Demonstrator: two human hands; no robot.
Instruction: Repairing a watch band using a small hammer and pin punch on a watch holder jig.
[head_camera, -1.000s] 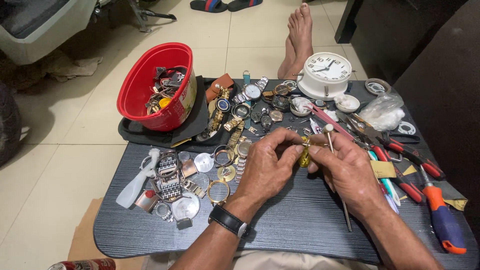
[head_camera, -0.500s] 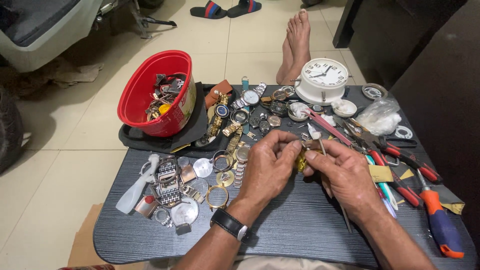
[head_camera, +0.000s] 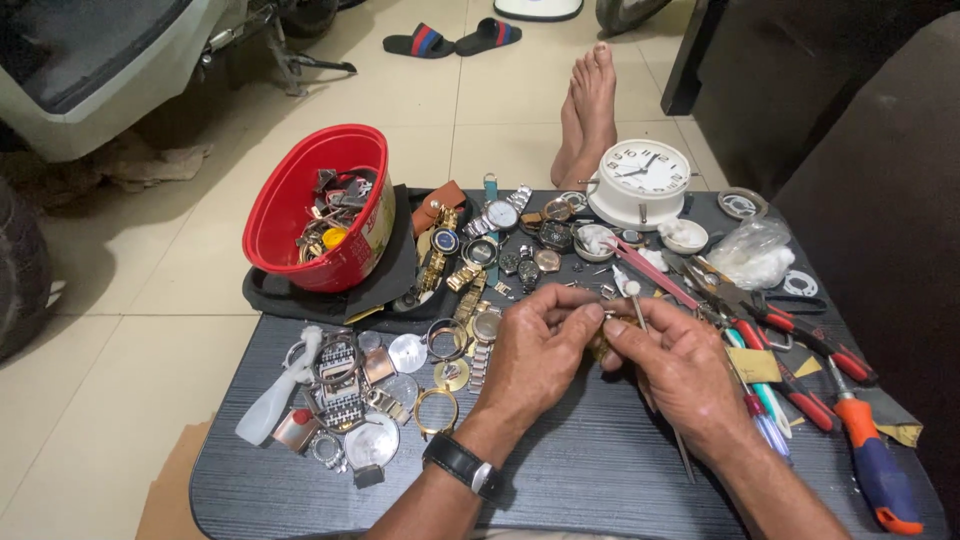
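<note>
My left hand (head_camera: 540, 345) and my right hand (head_camera: 682, 372) meet over the middle of a low dark table (head_camera: 560, 470). Between their fingertips they pinch a small gold-coloured watch part (head_camera: 601, 343), mostly hidden by the fingers. My right hand also grips a thin metal tool (head_camera: 637, 305) whose pale tip sticks up above the knuckles. A black wristwatch (head_camera: 463, 464) is on my left wrist. Several watches and watch cases (head_camera: 480, 250) lie just beyond the hands.
A red bowl (head_camera: 325, 205) of parts leans at the back left. Loose cases, rings and a white squeeze bottle (head_camera: 275, 400) lie front left. A white clock (head_camera: 642, 180) stands at the back. Pliers (head_camera: 790, 330) and an orange-handled screwdriver (head_camera: 870, 455) lie right. My bare feet (head_camera: 590, 105) rest beyond the table.
Both hands stay together on the small part with only slight finger shifts. The view has tilted so more of the floor beyond the table shows.
</note>
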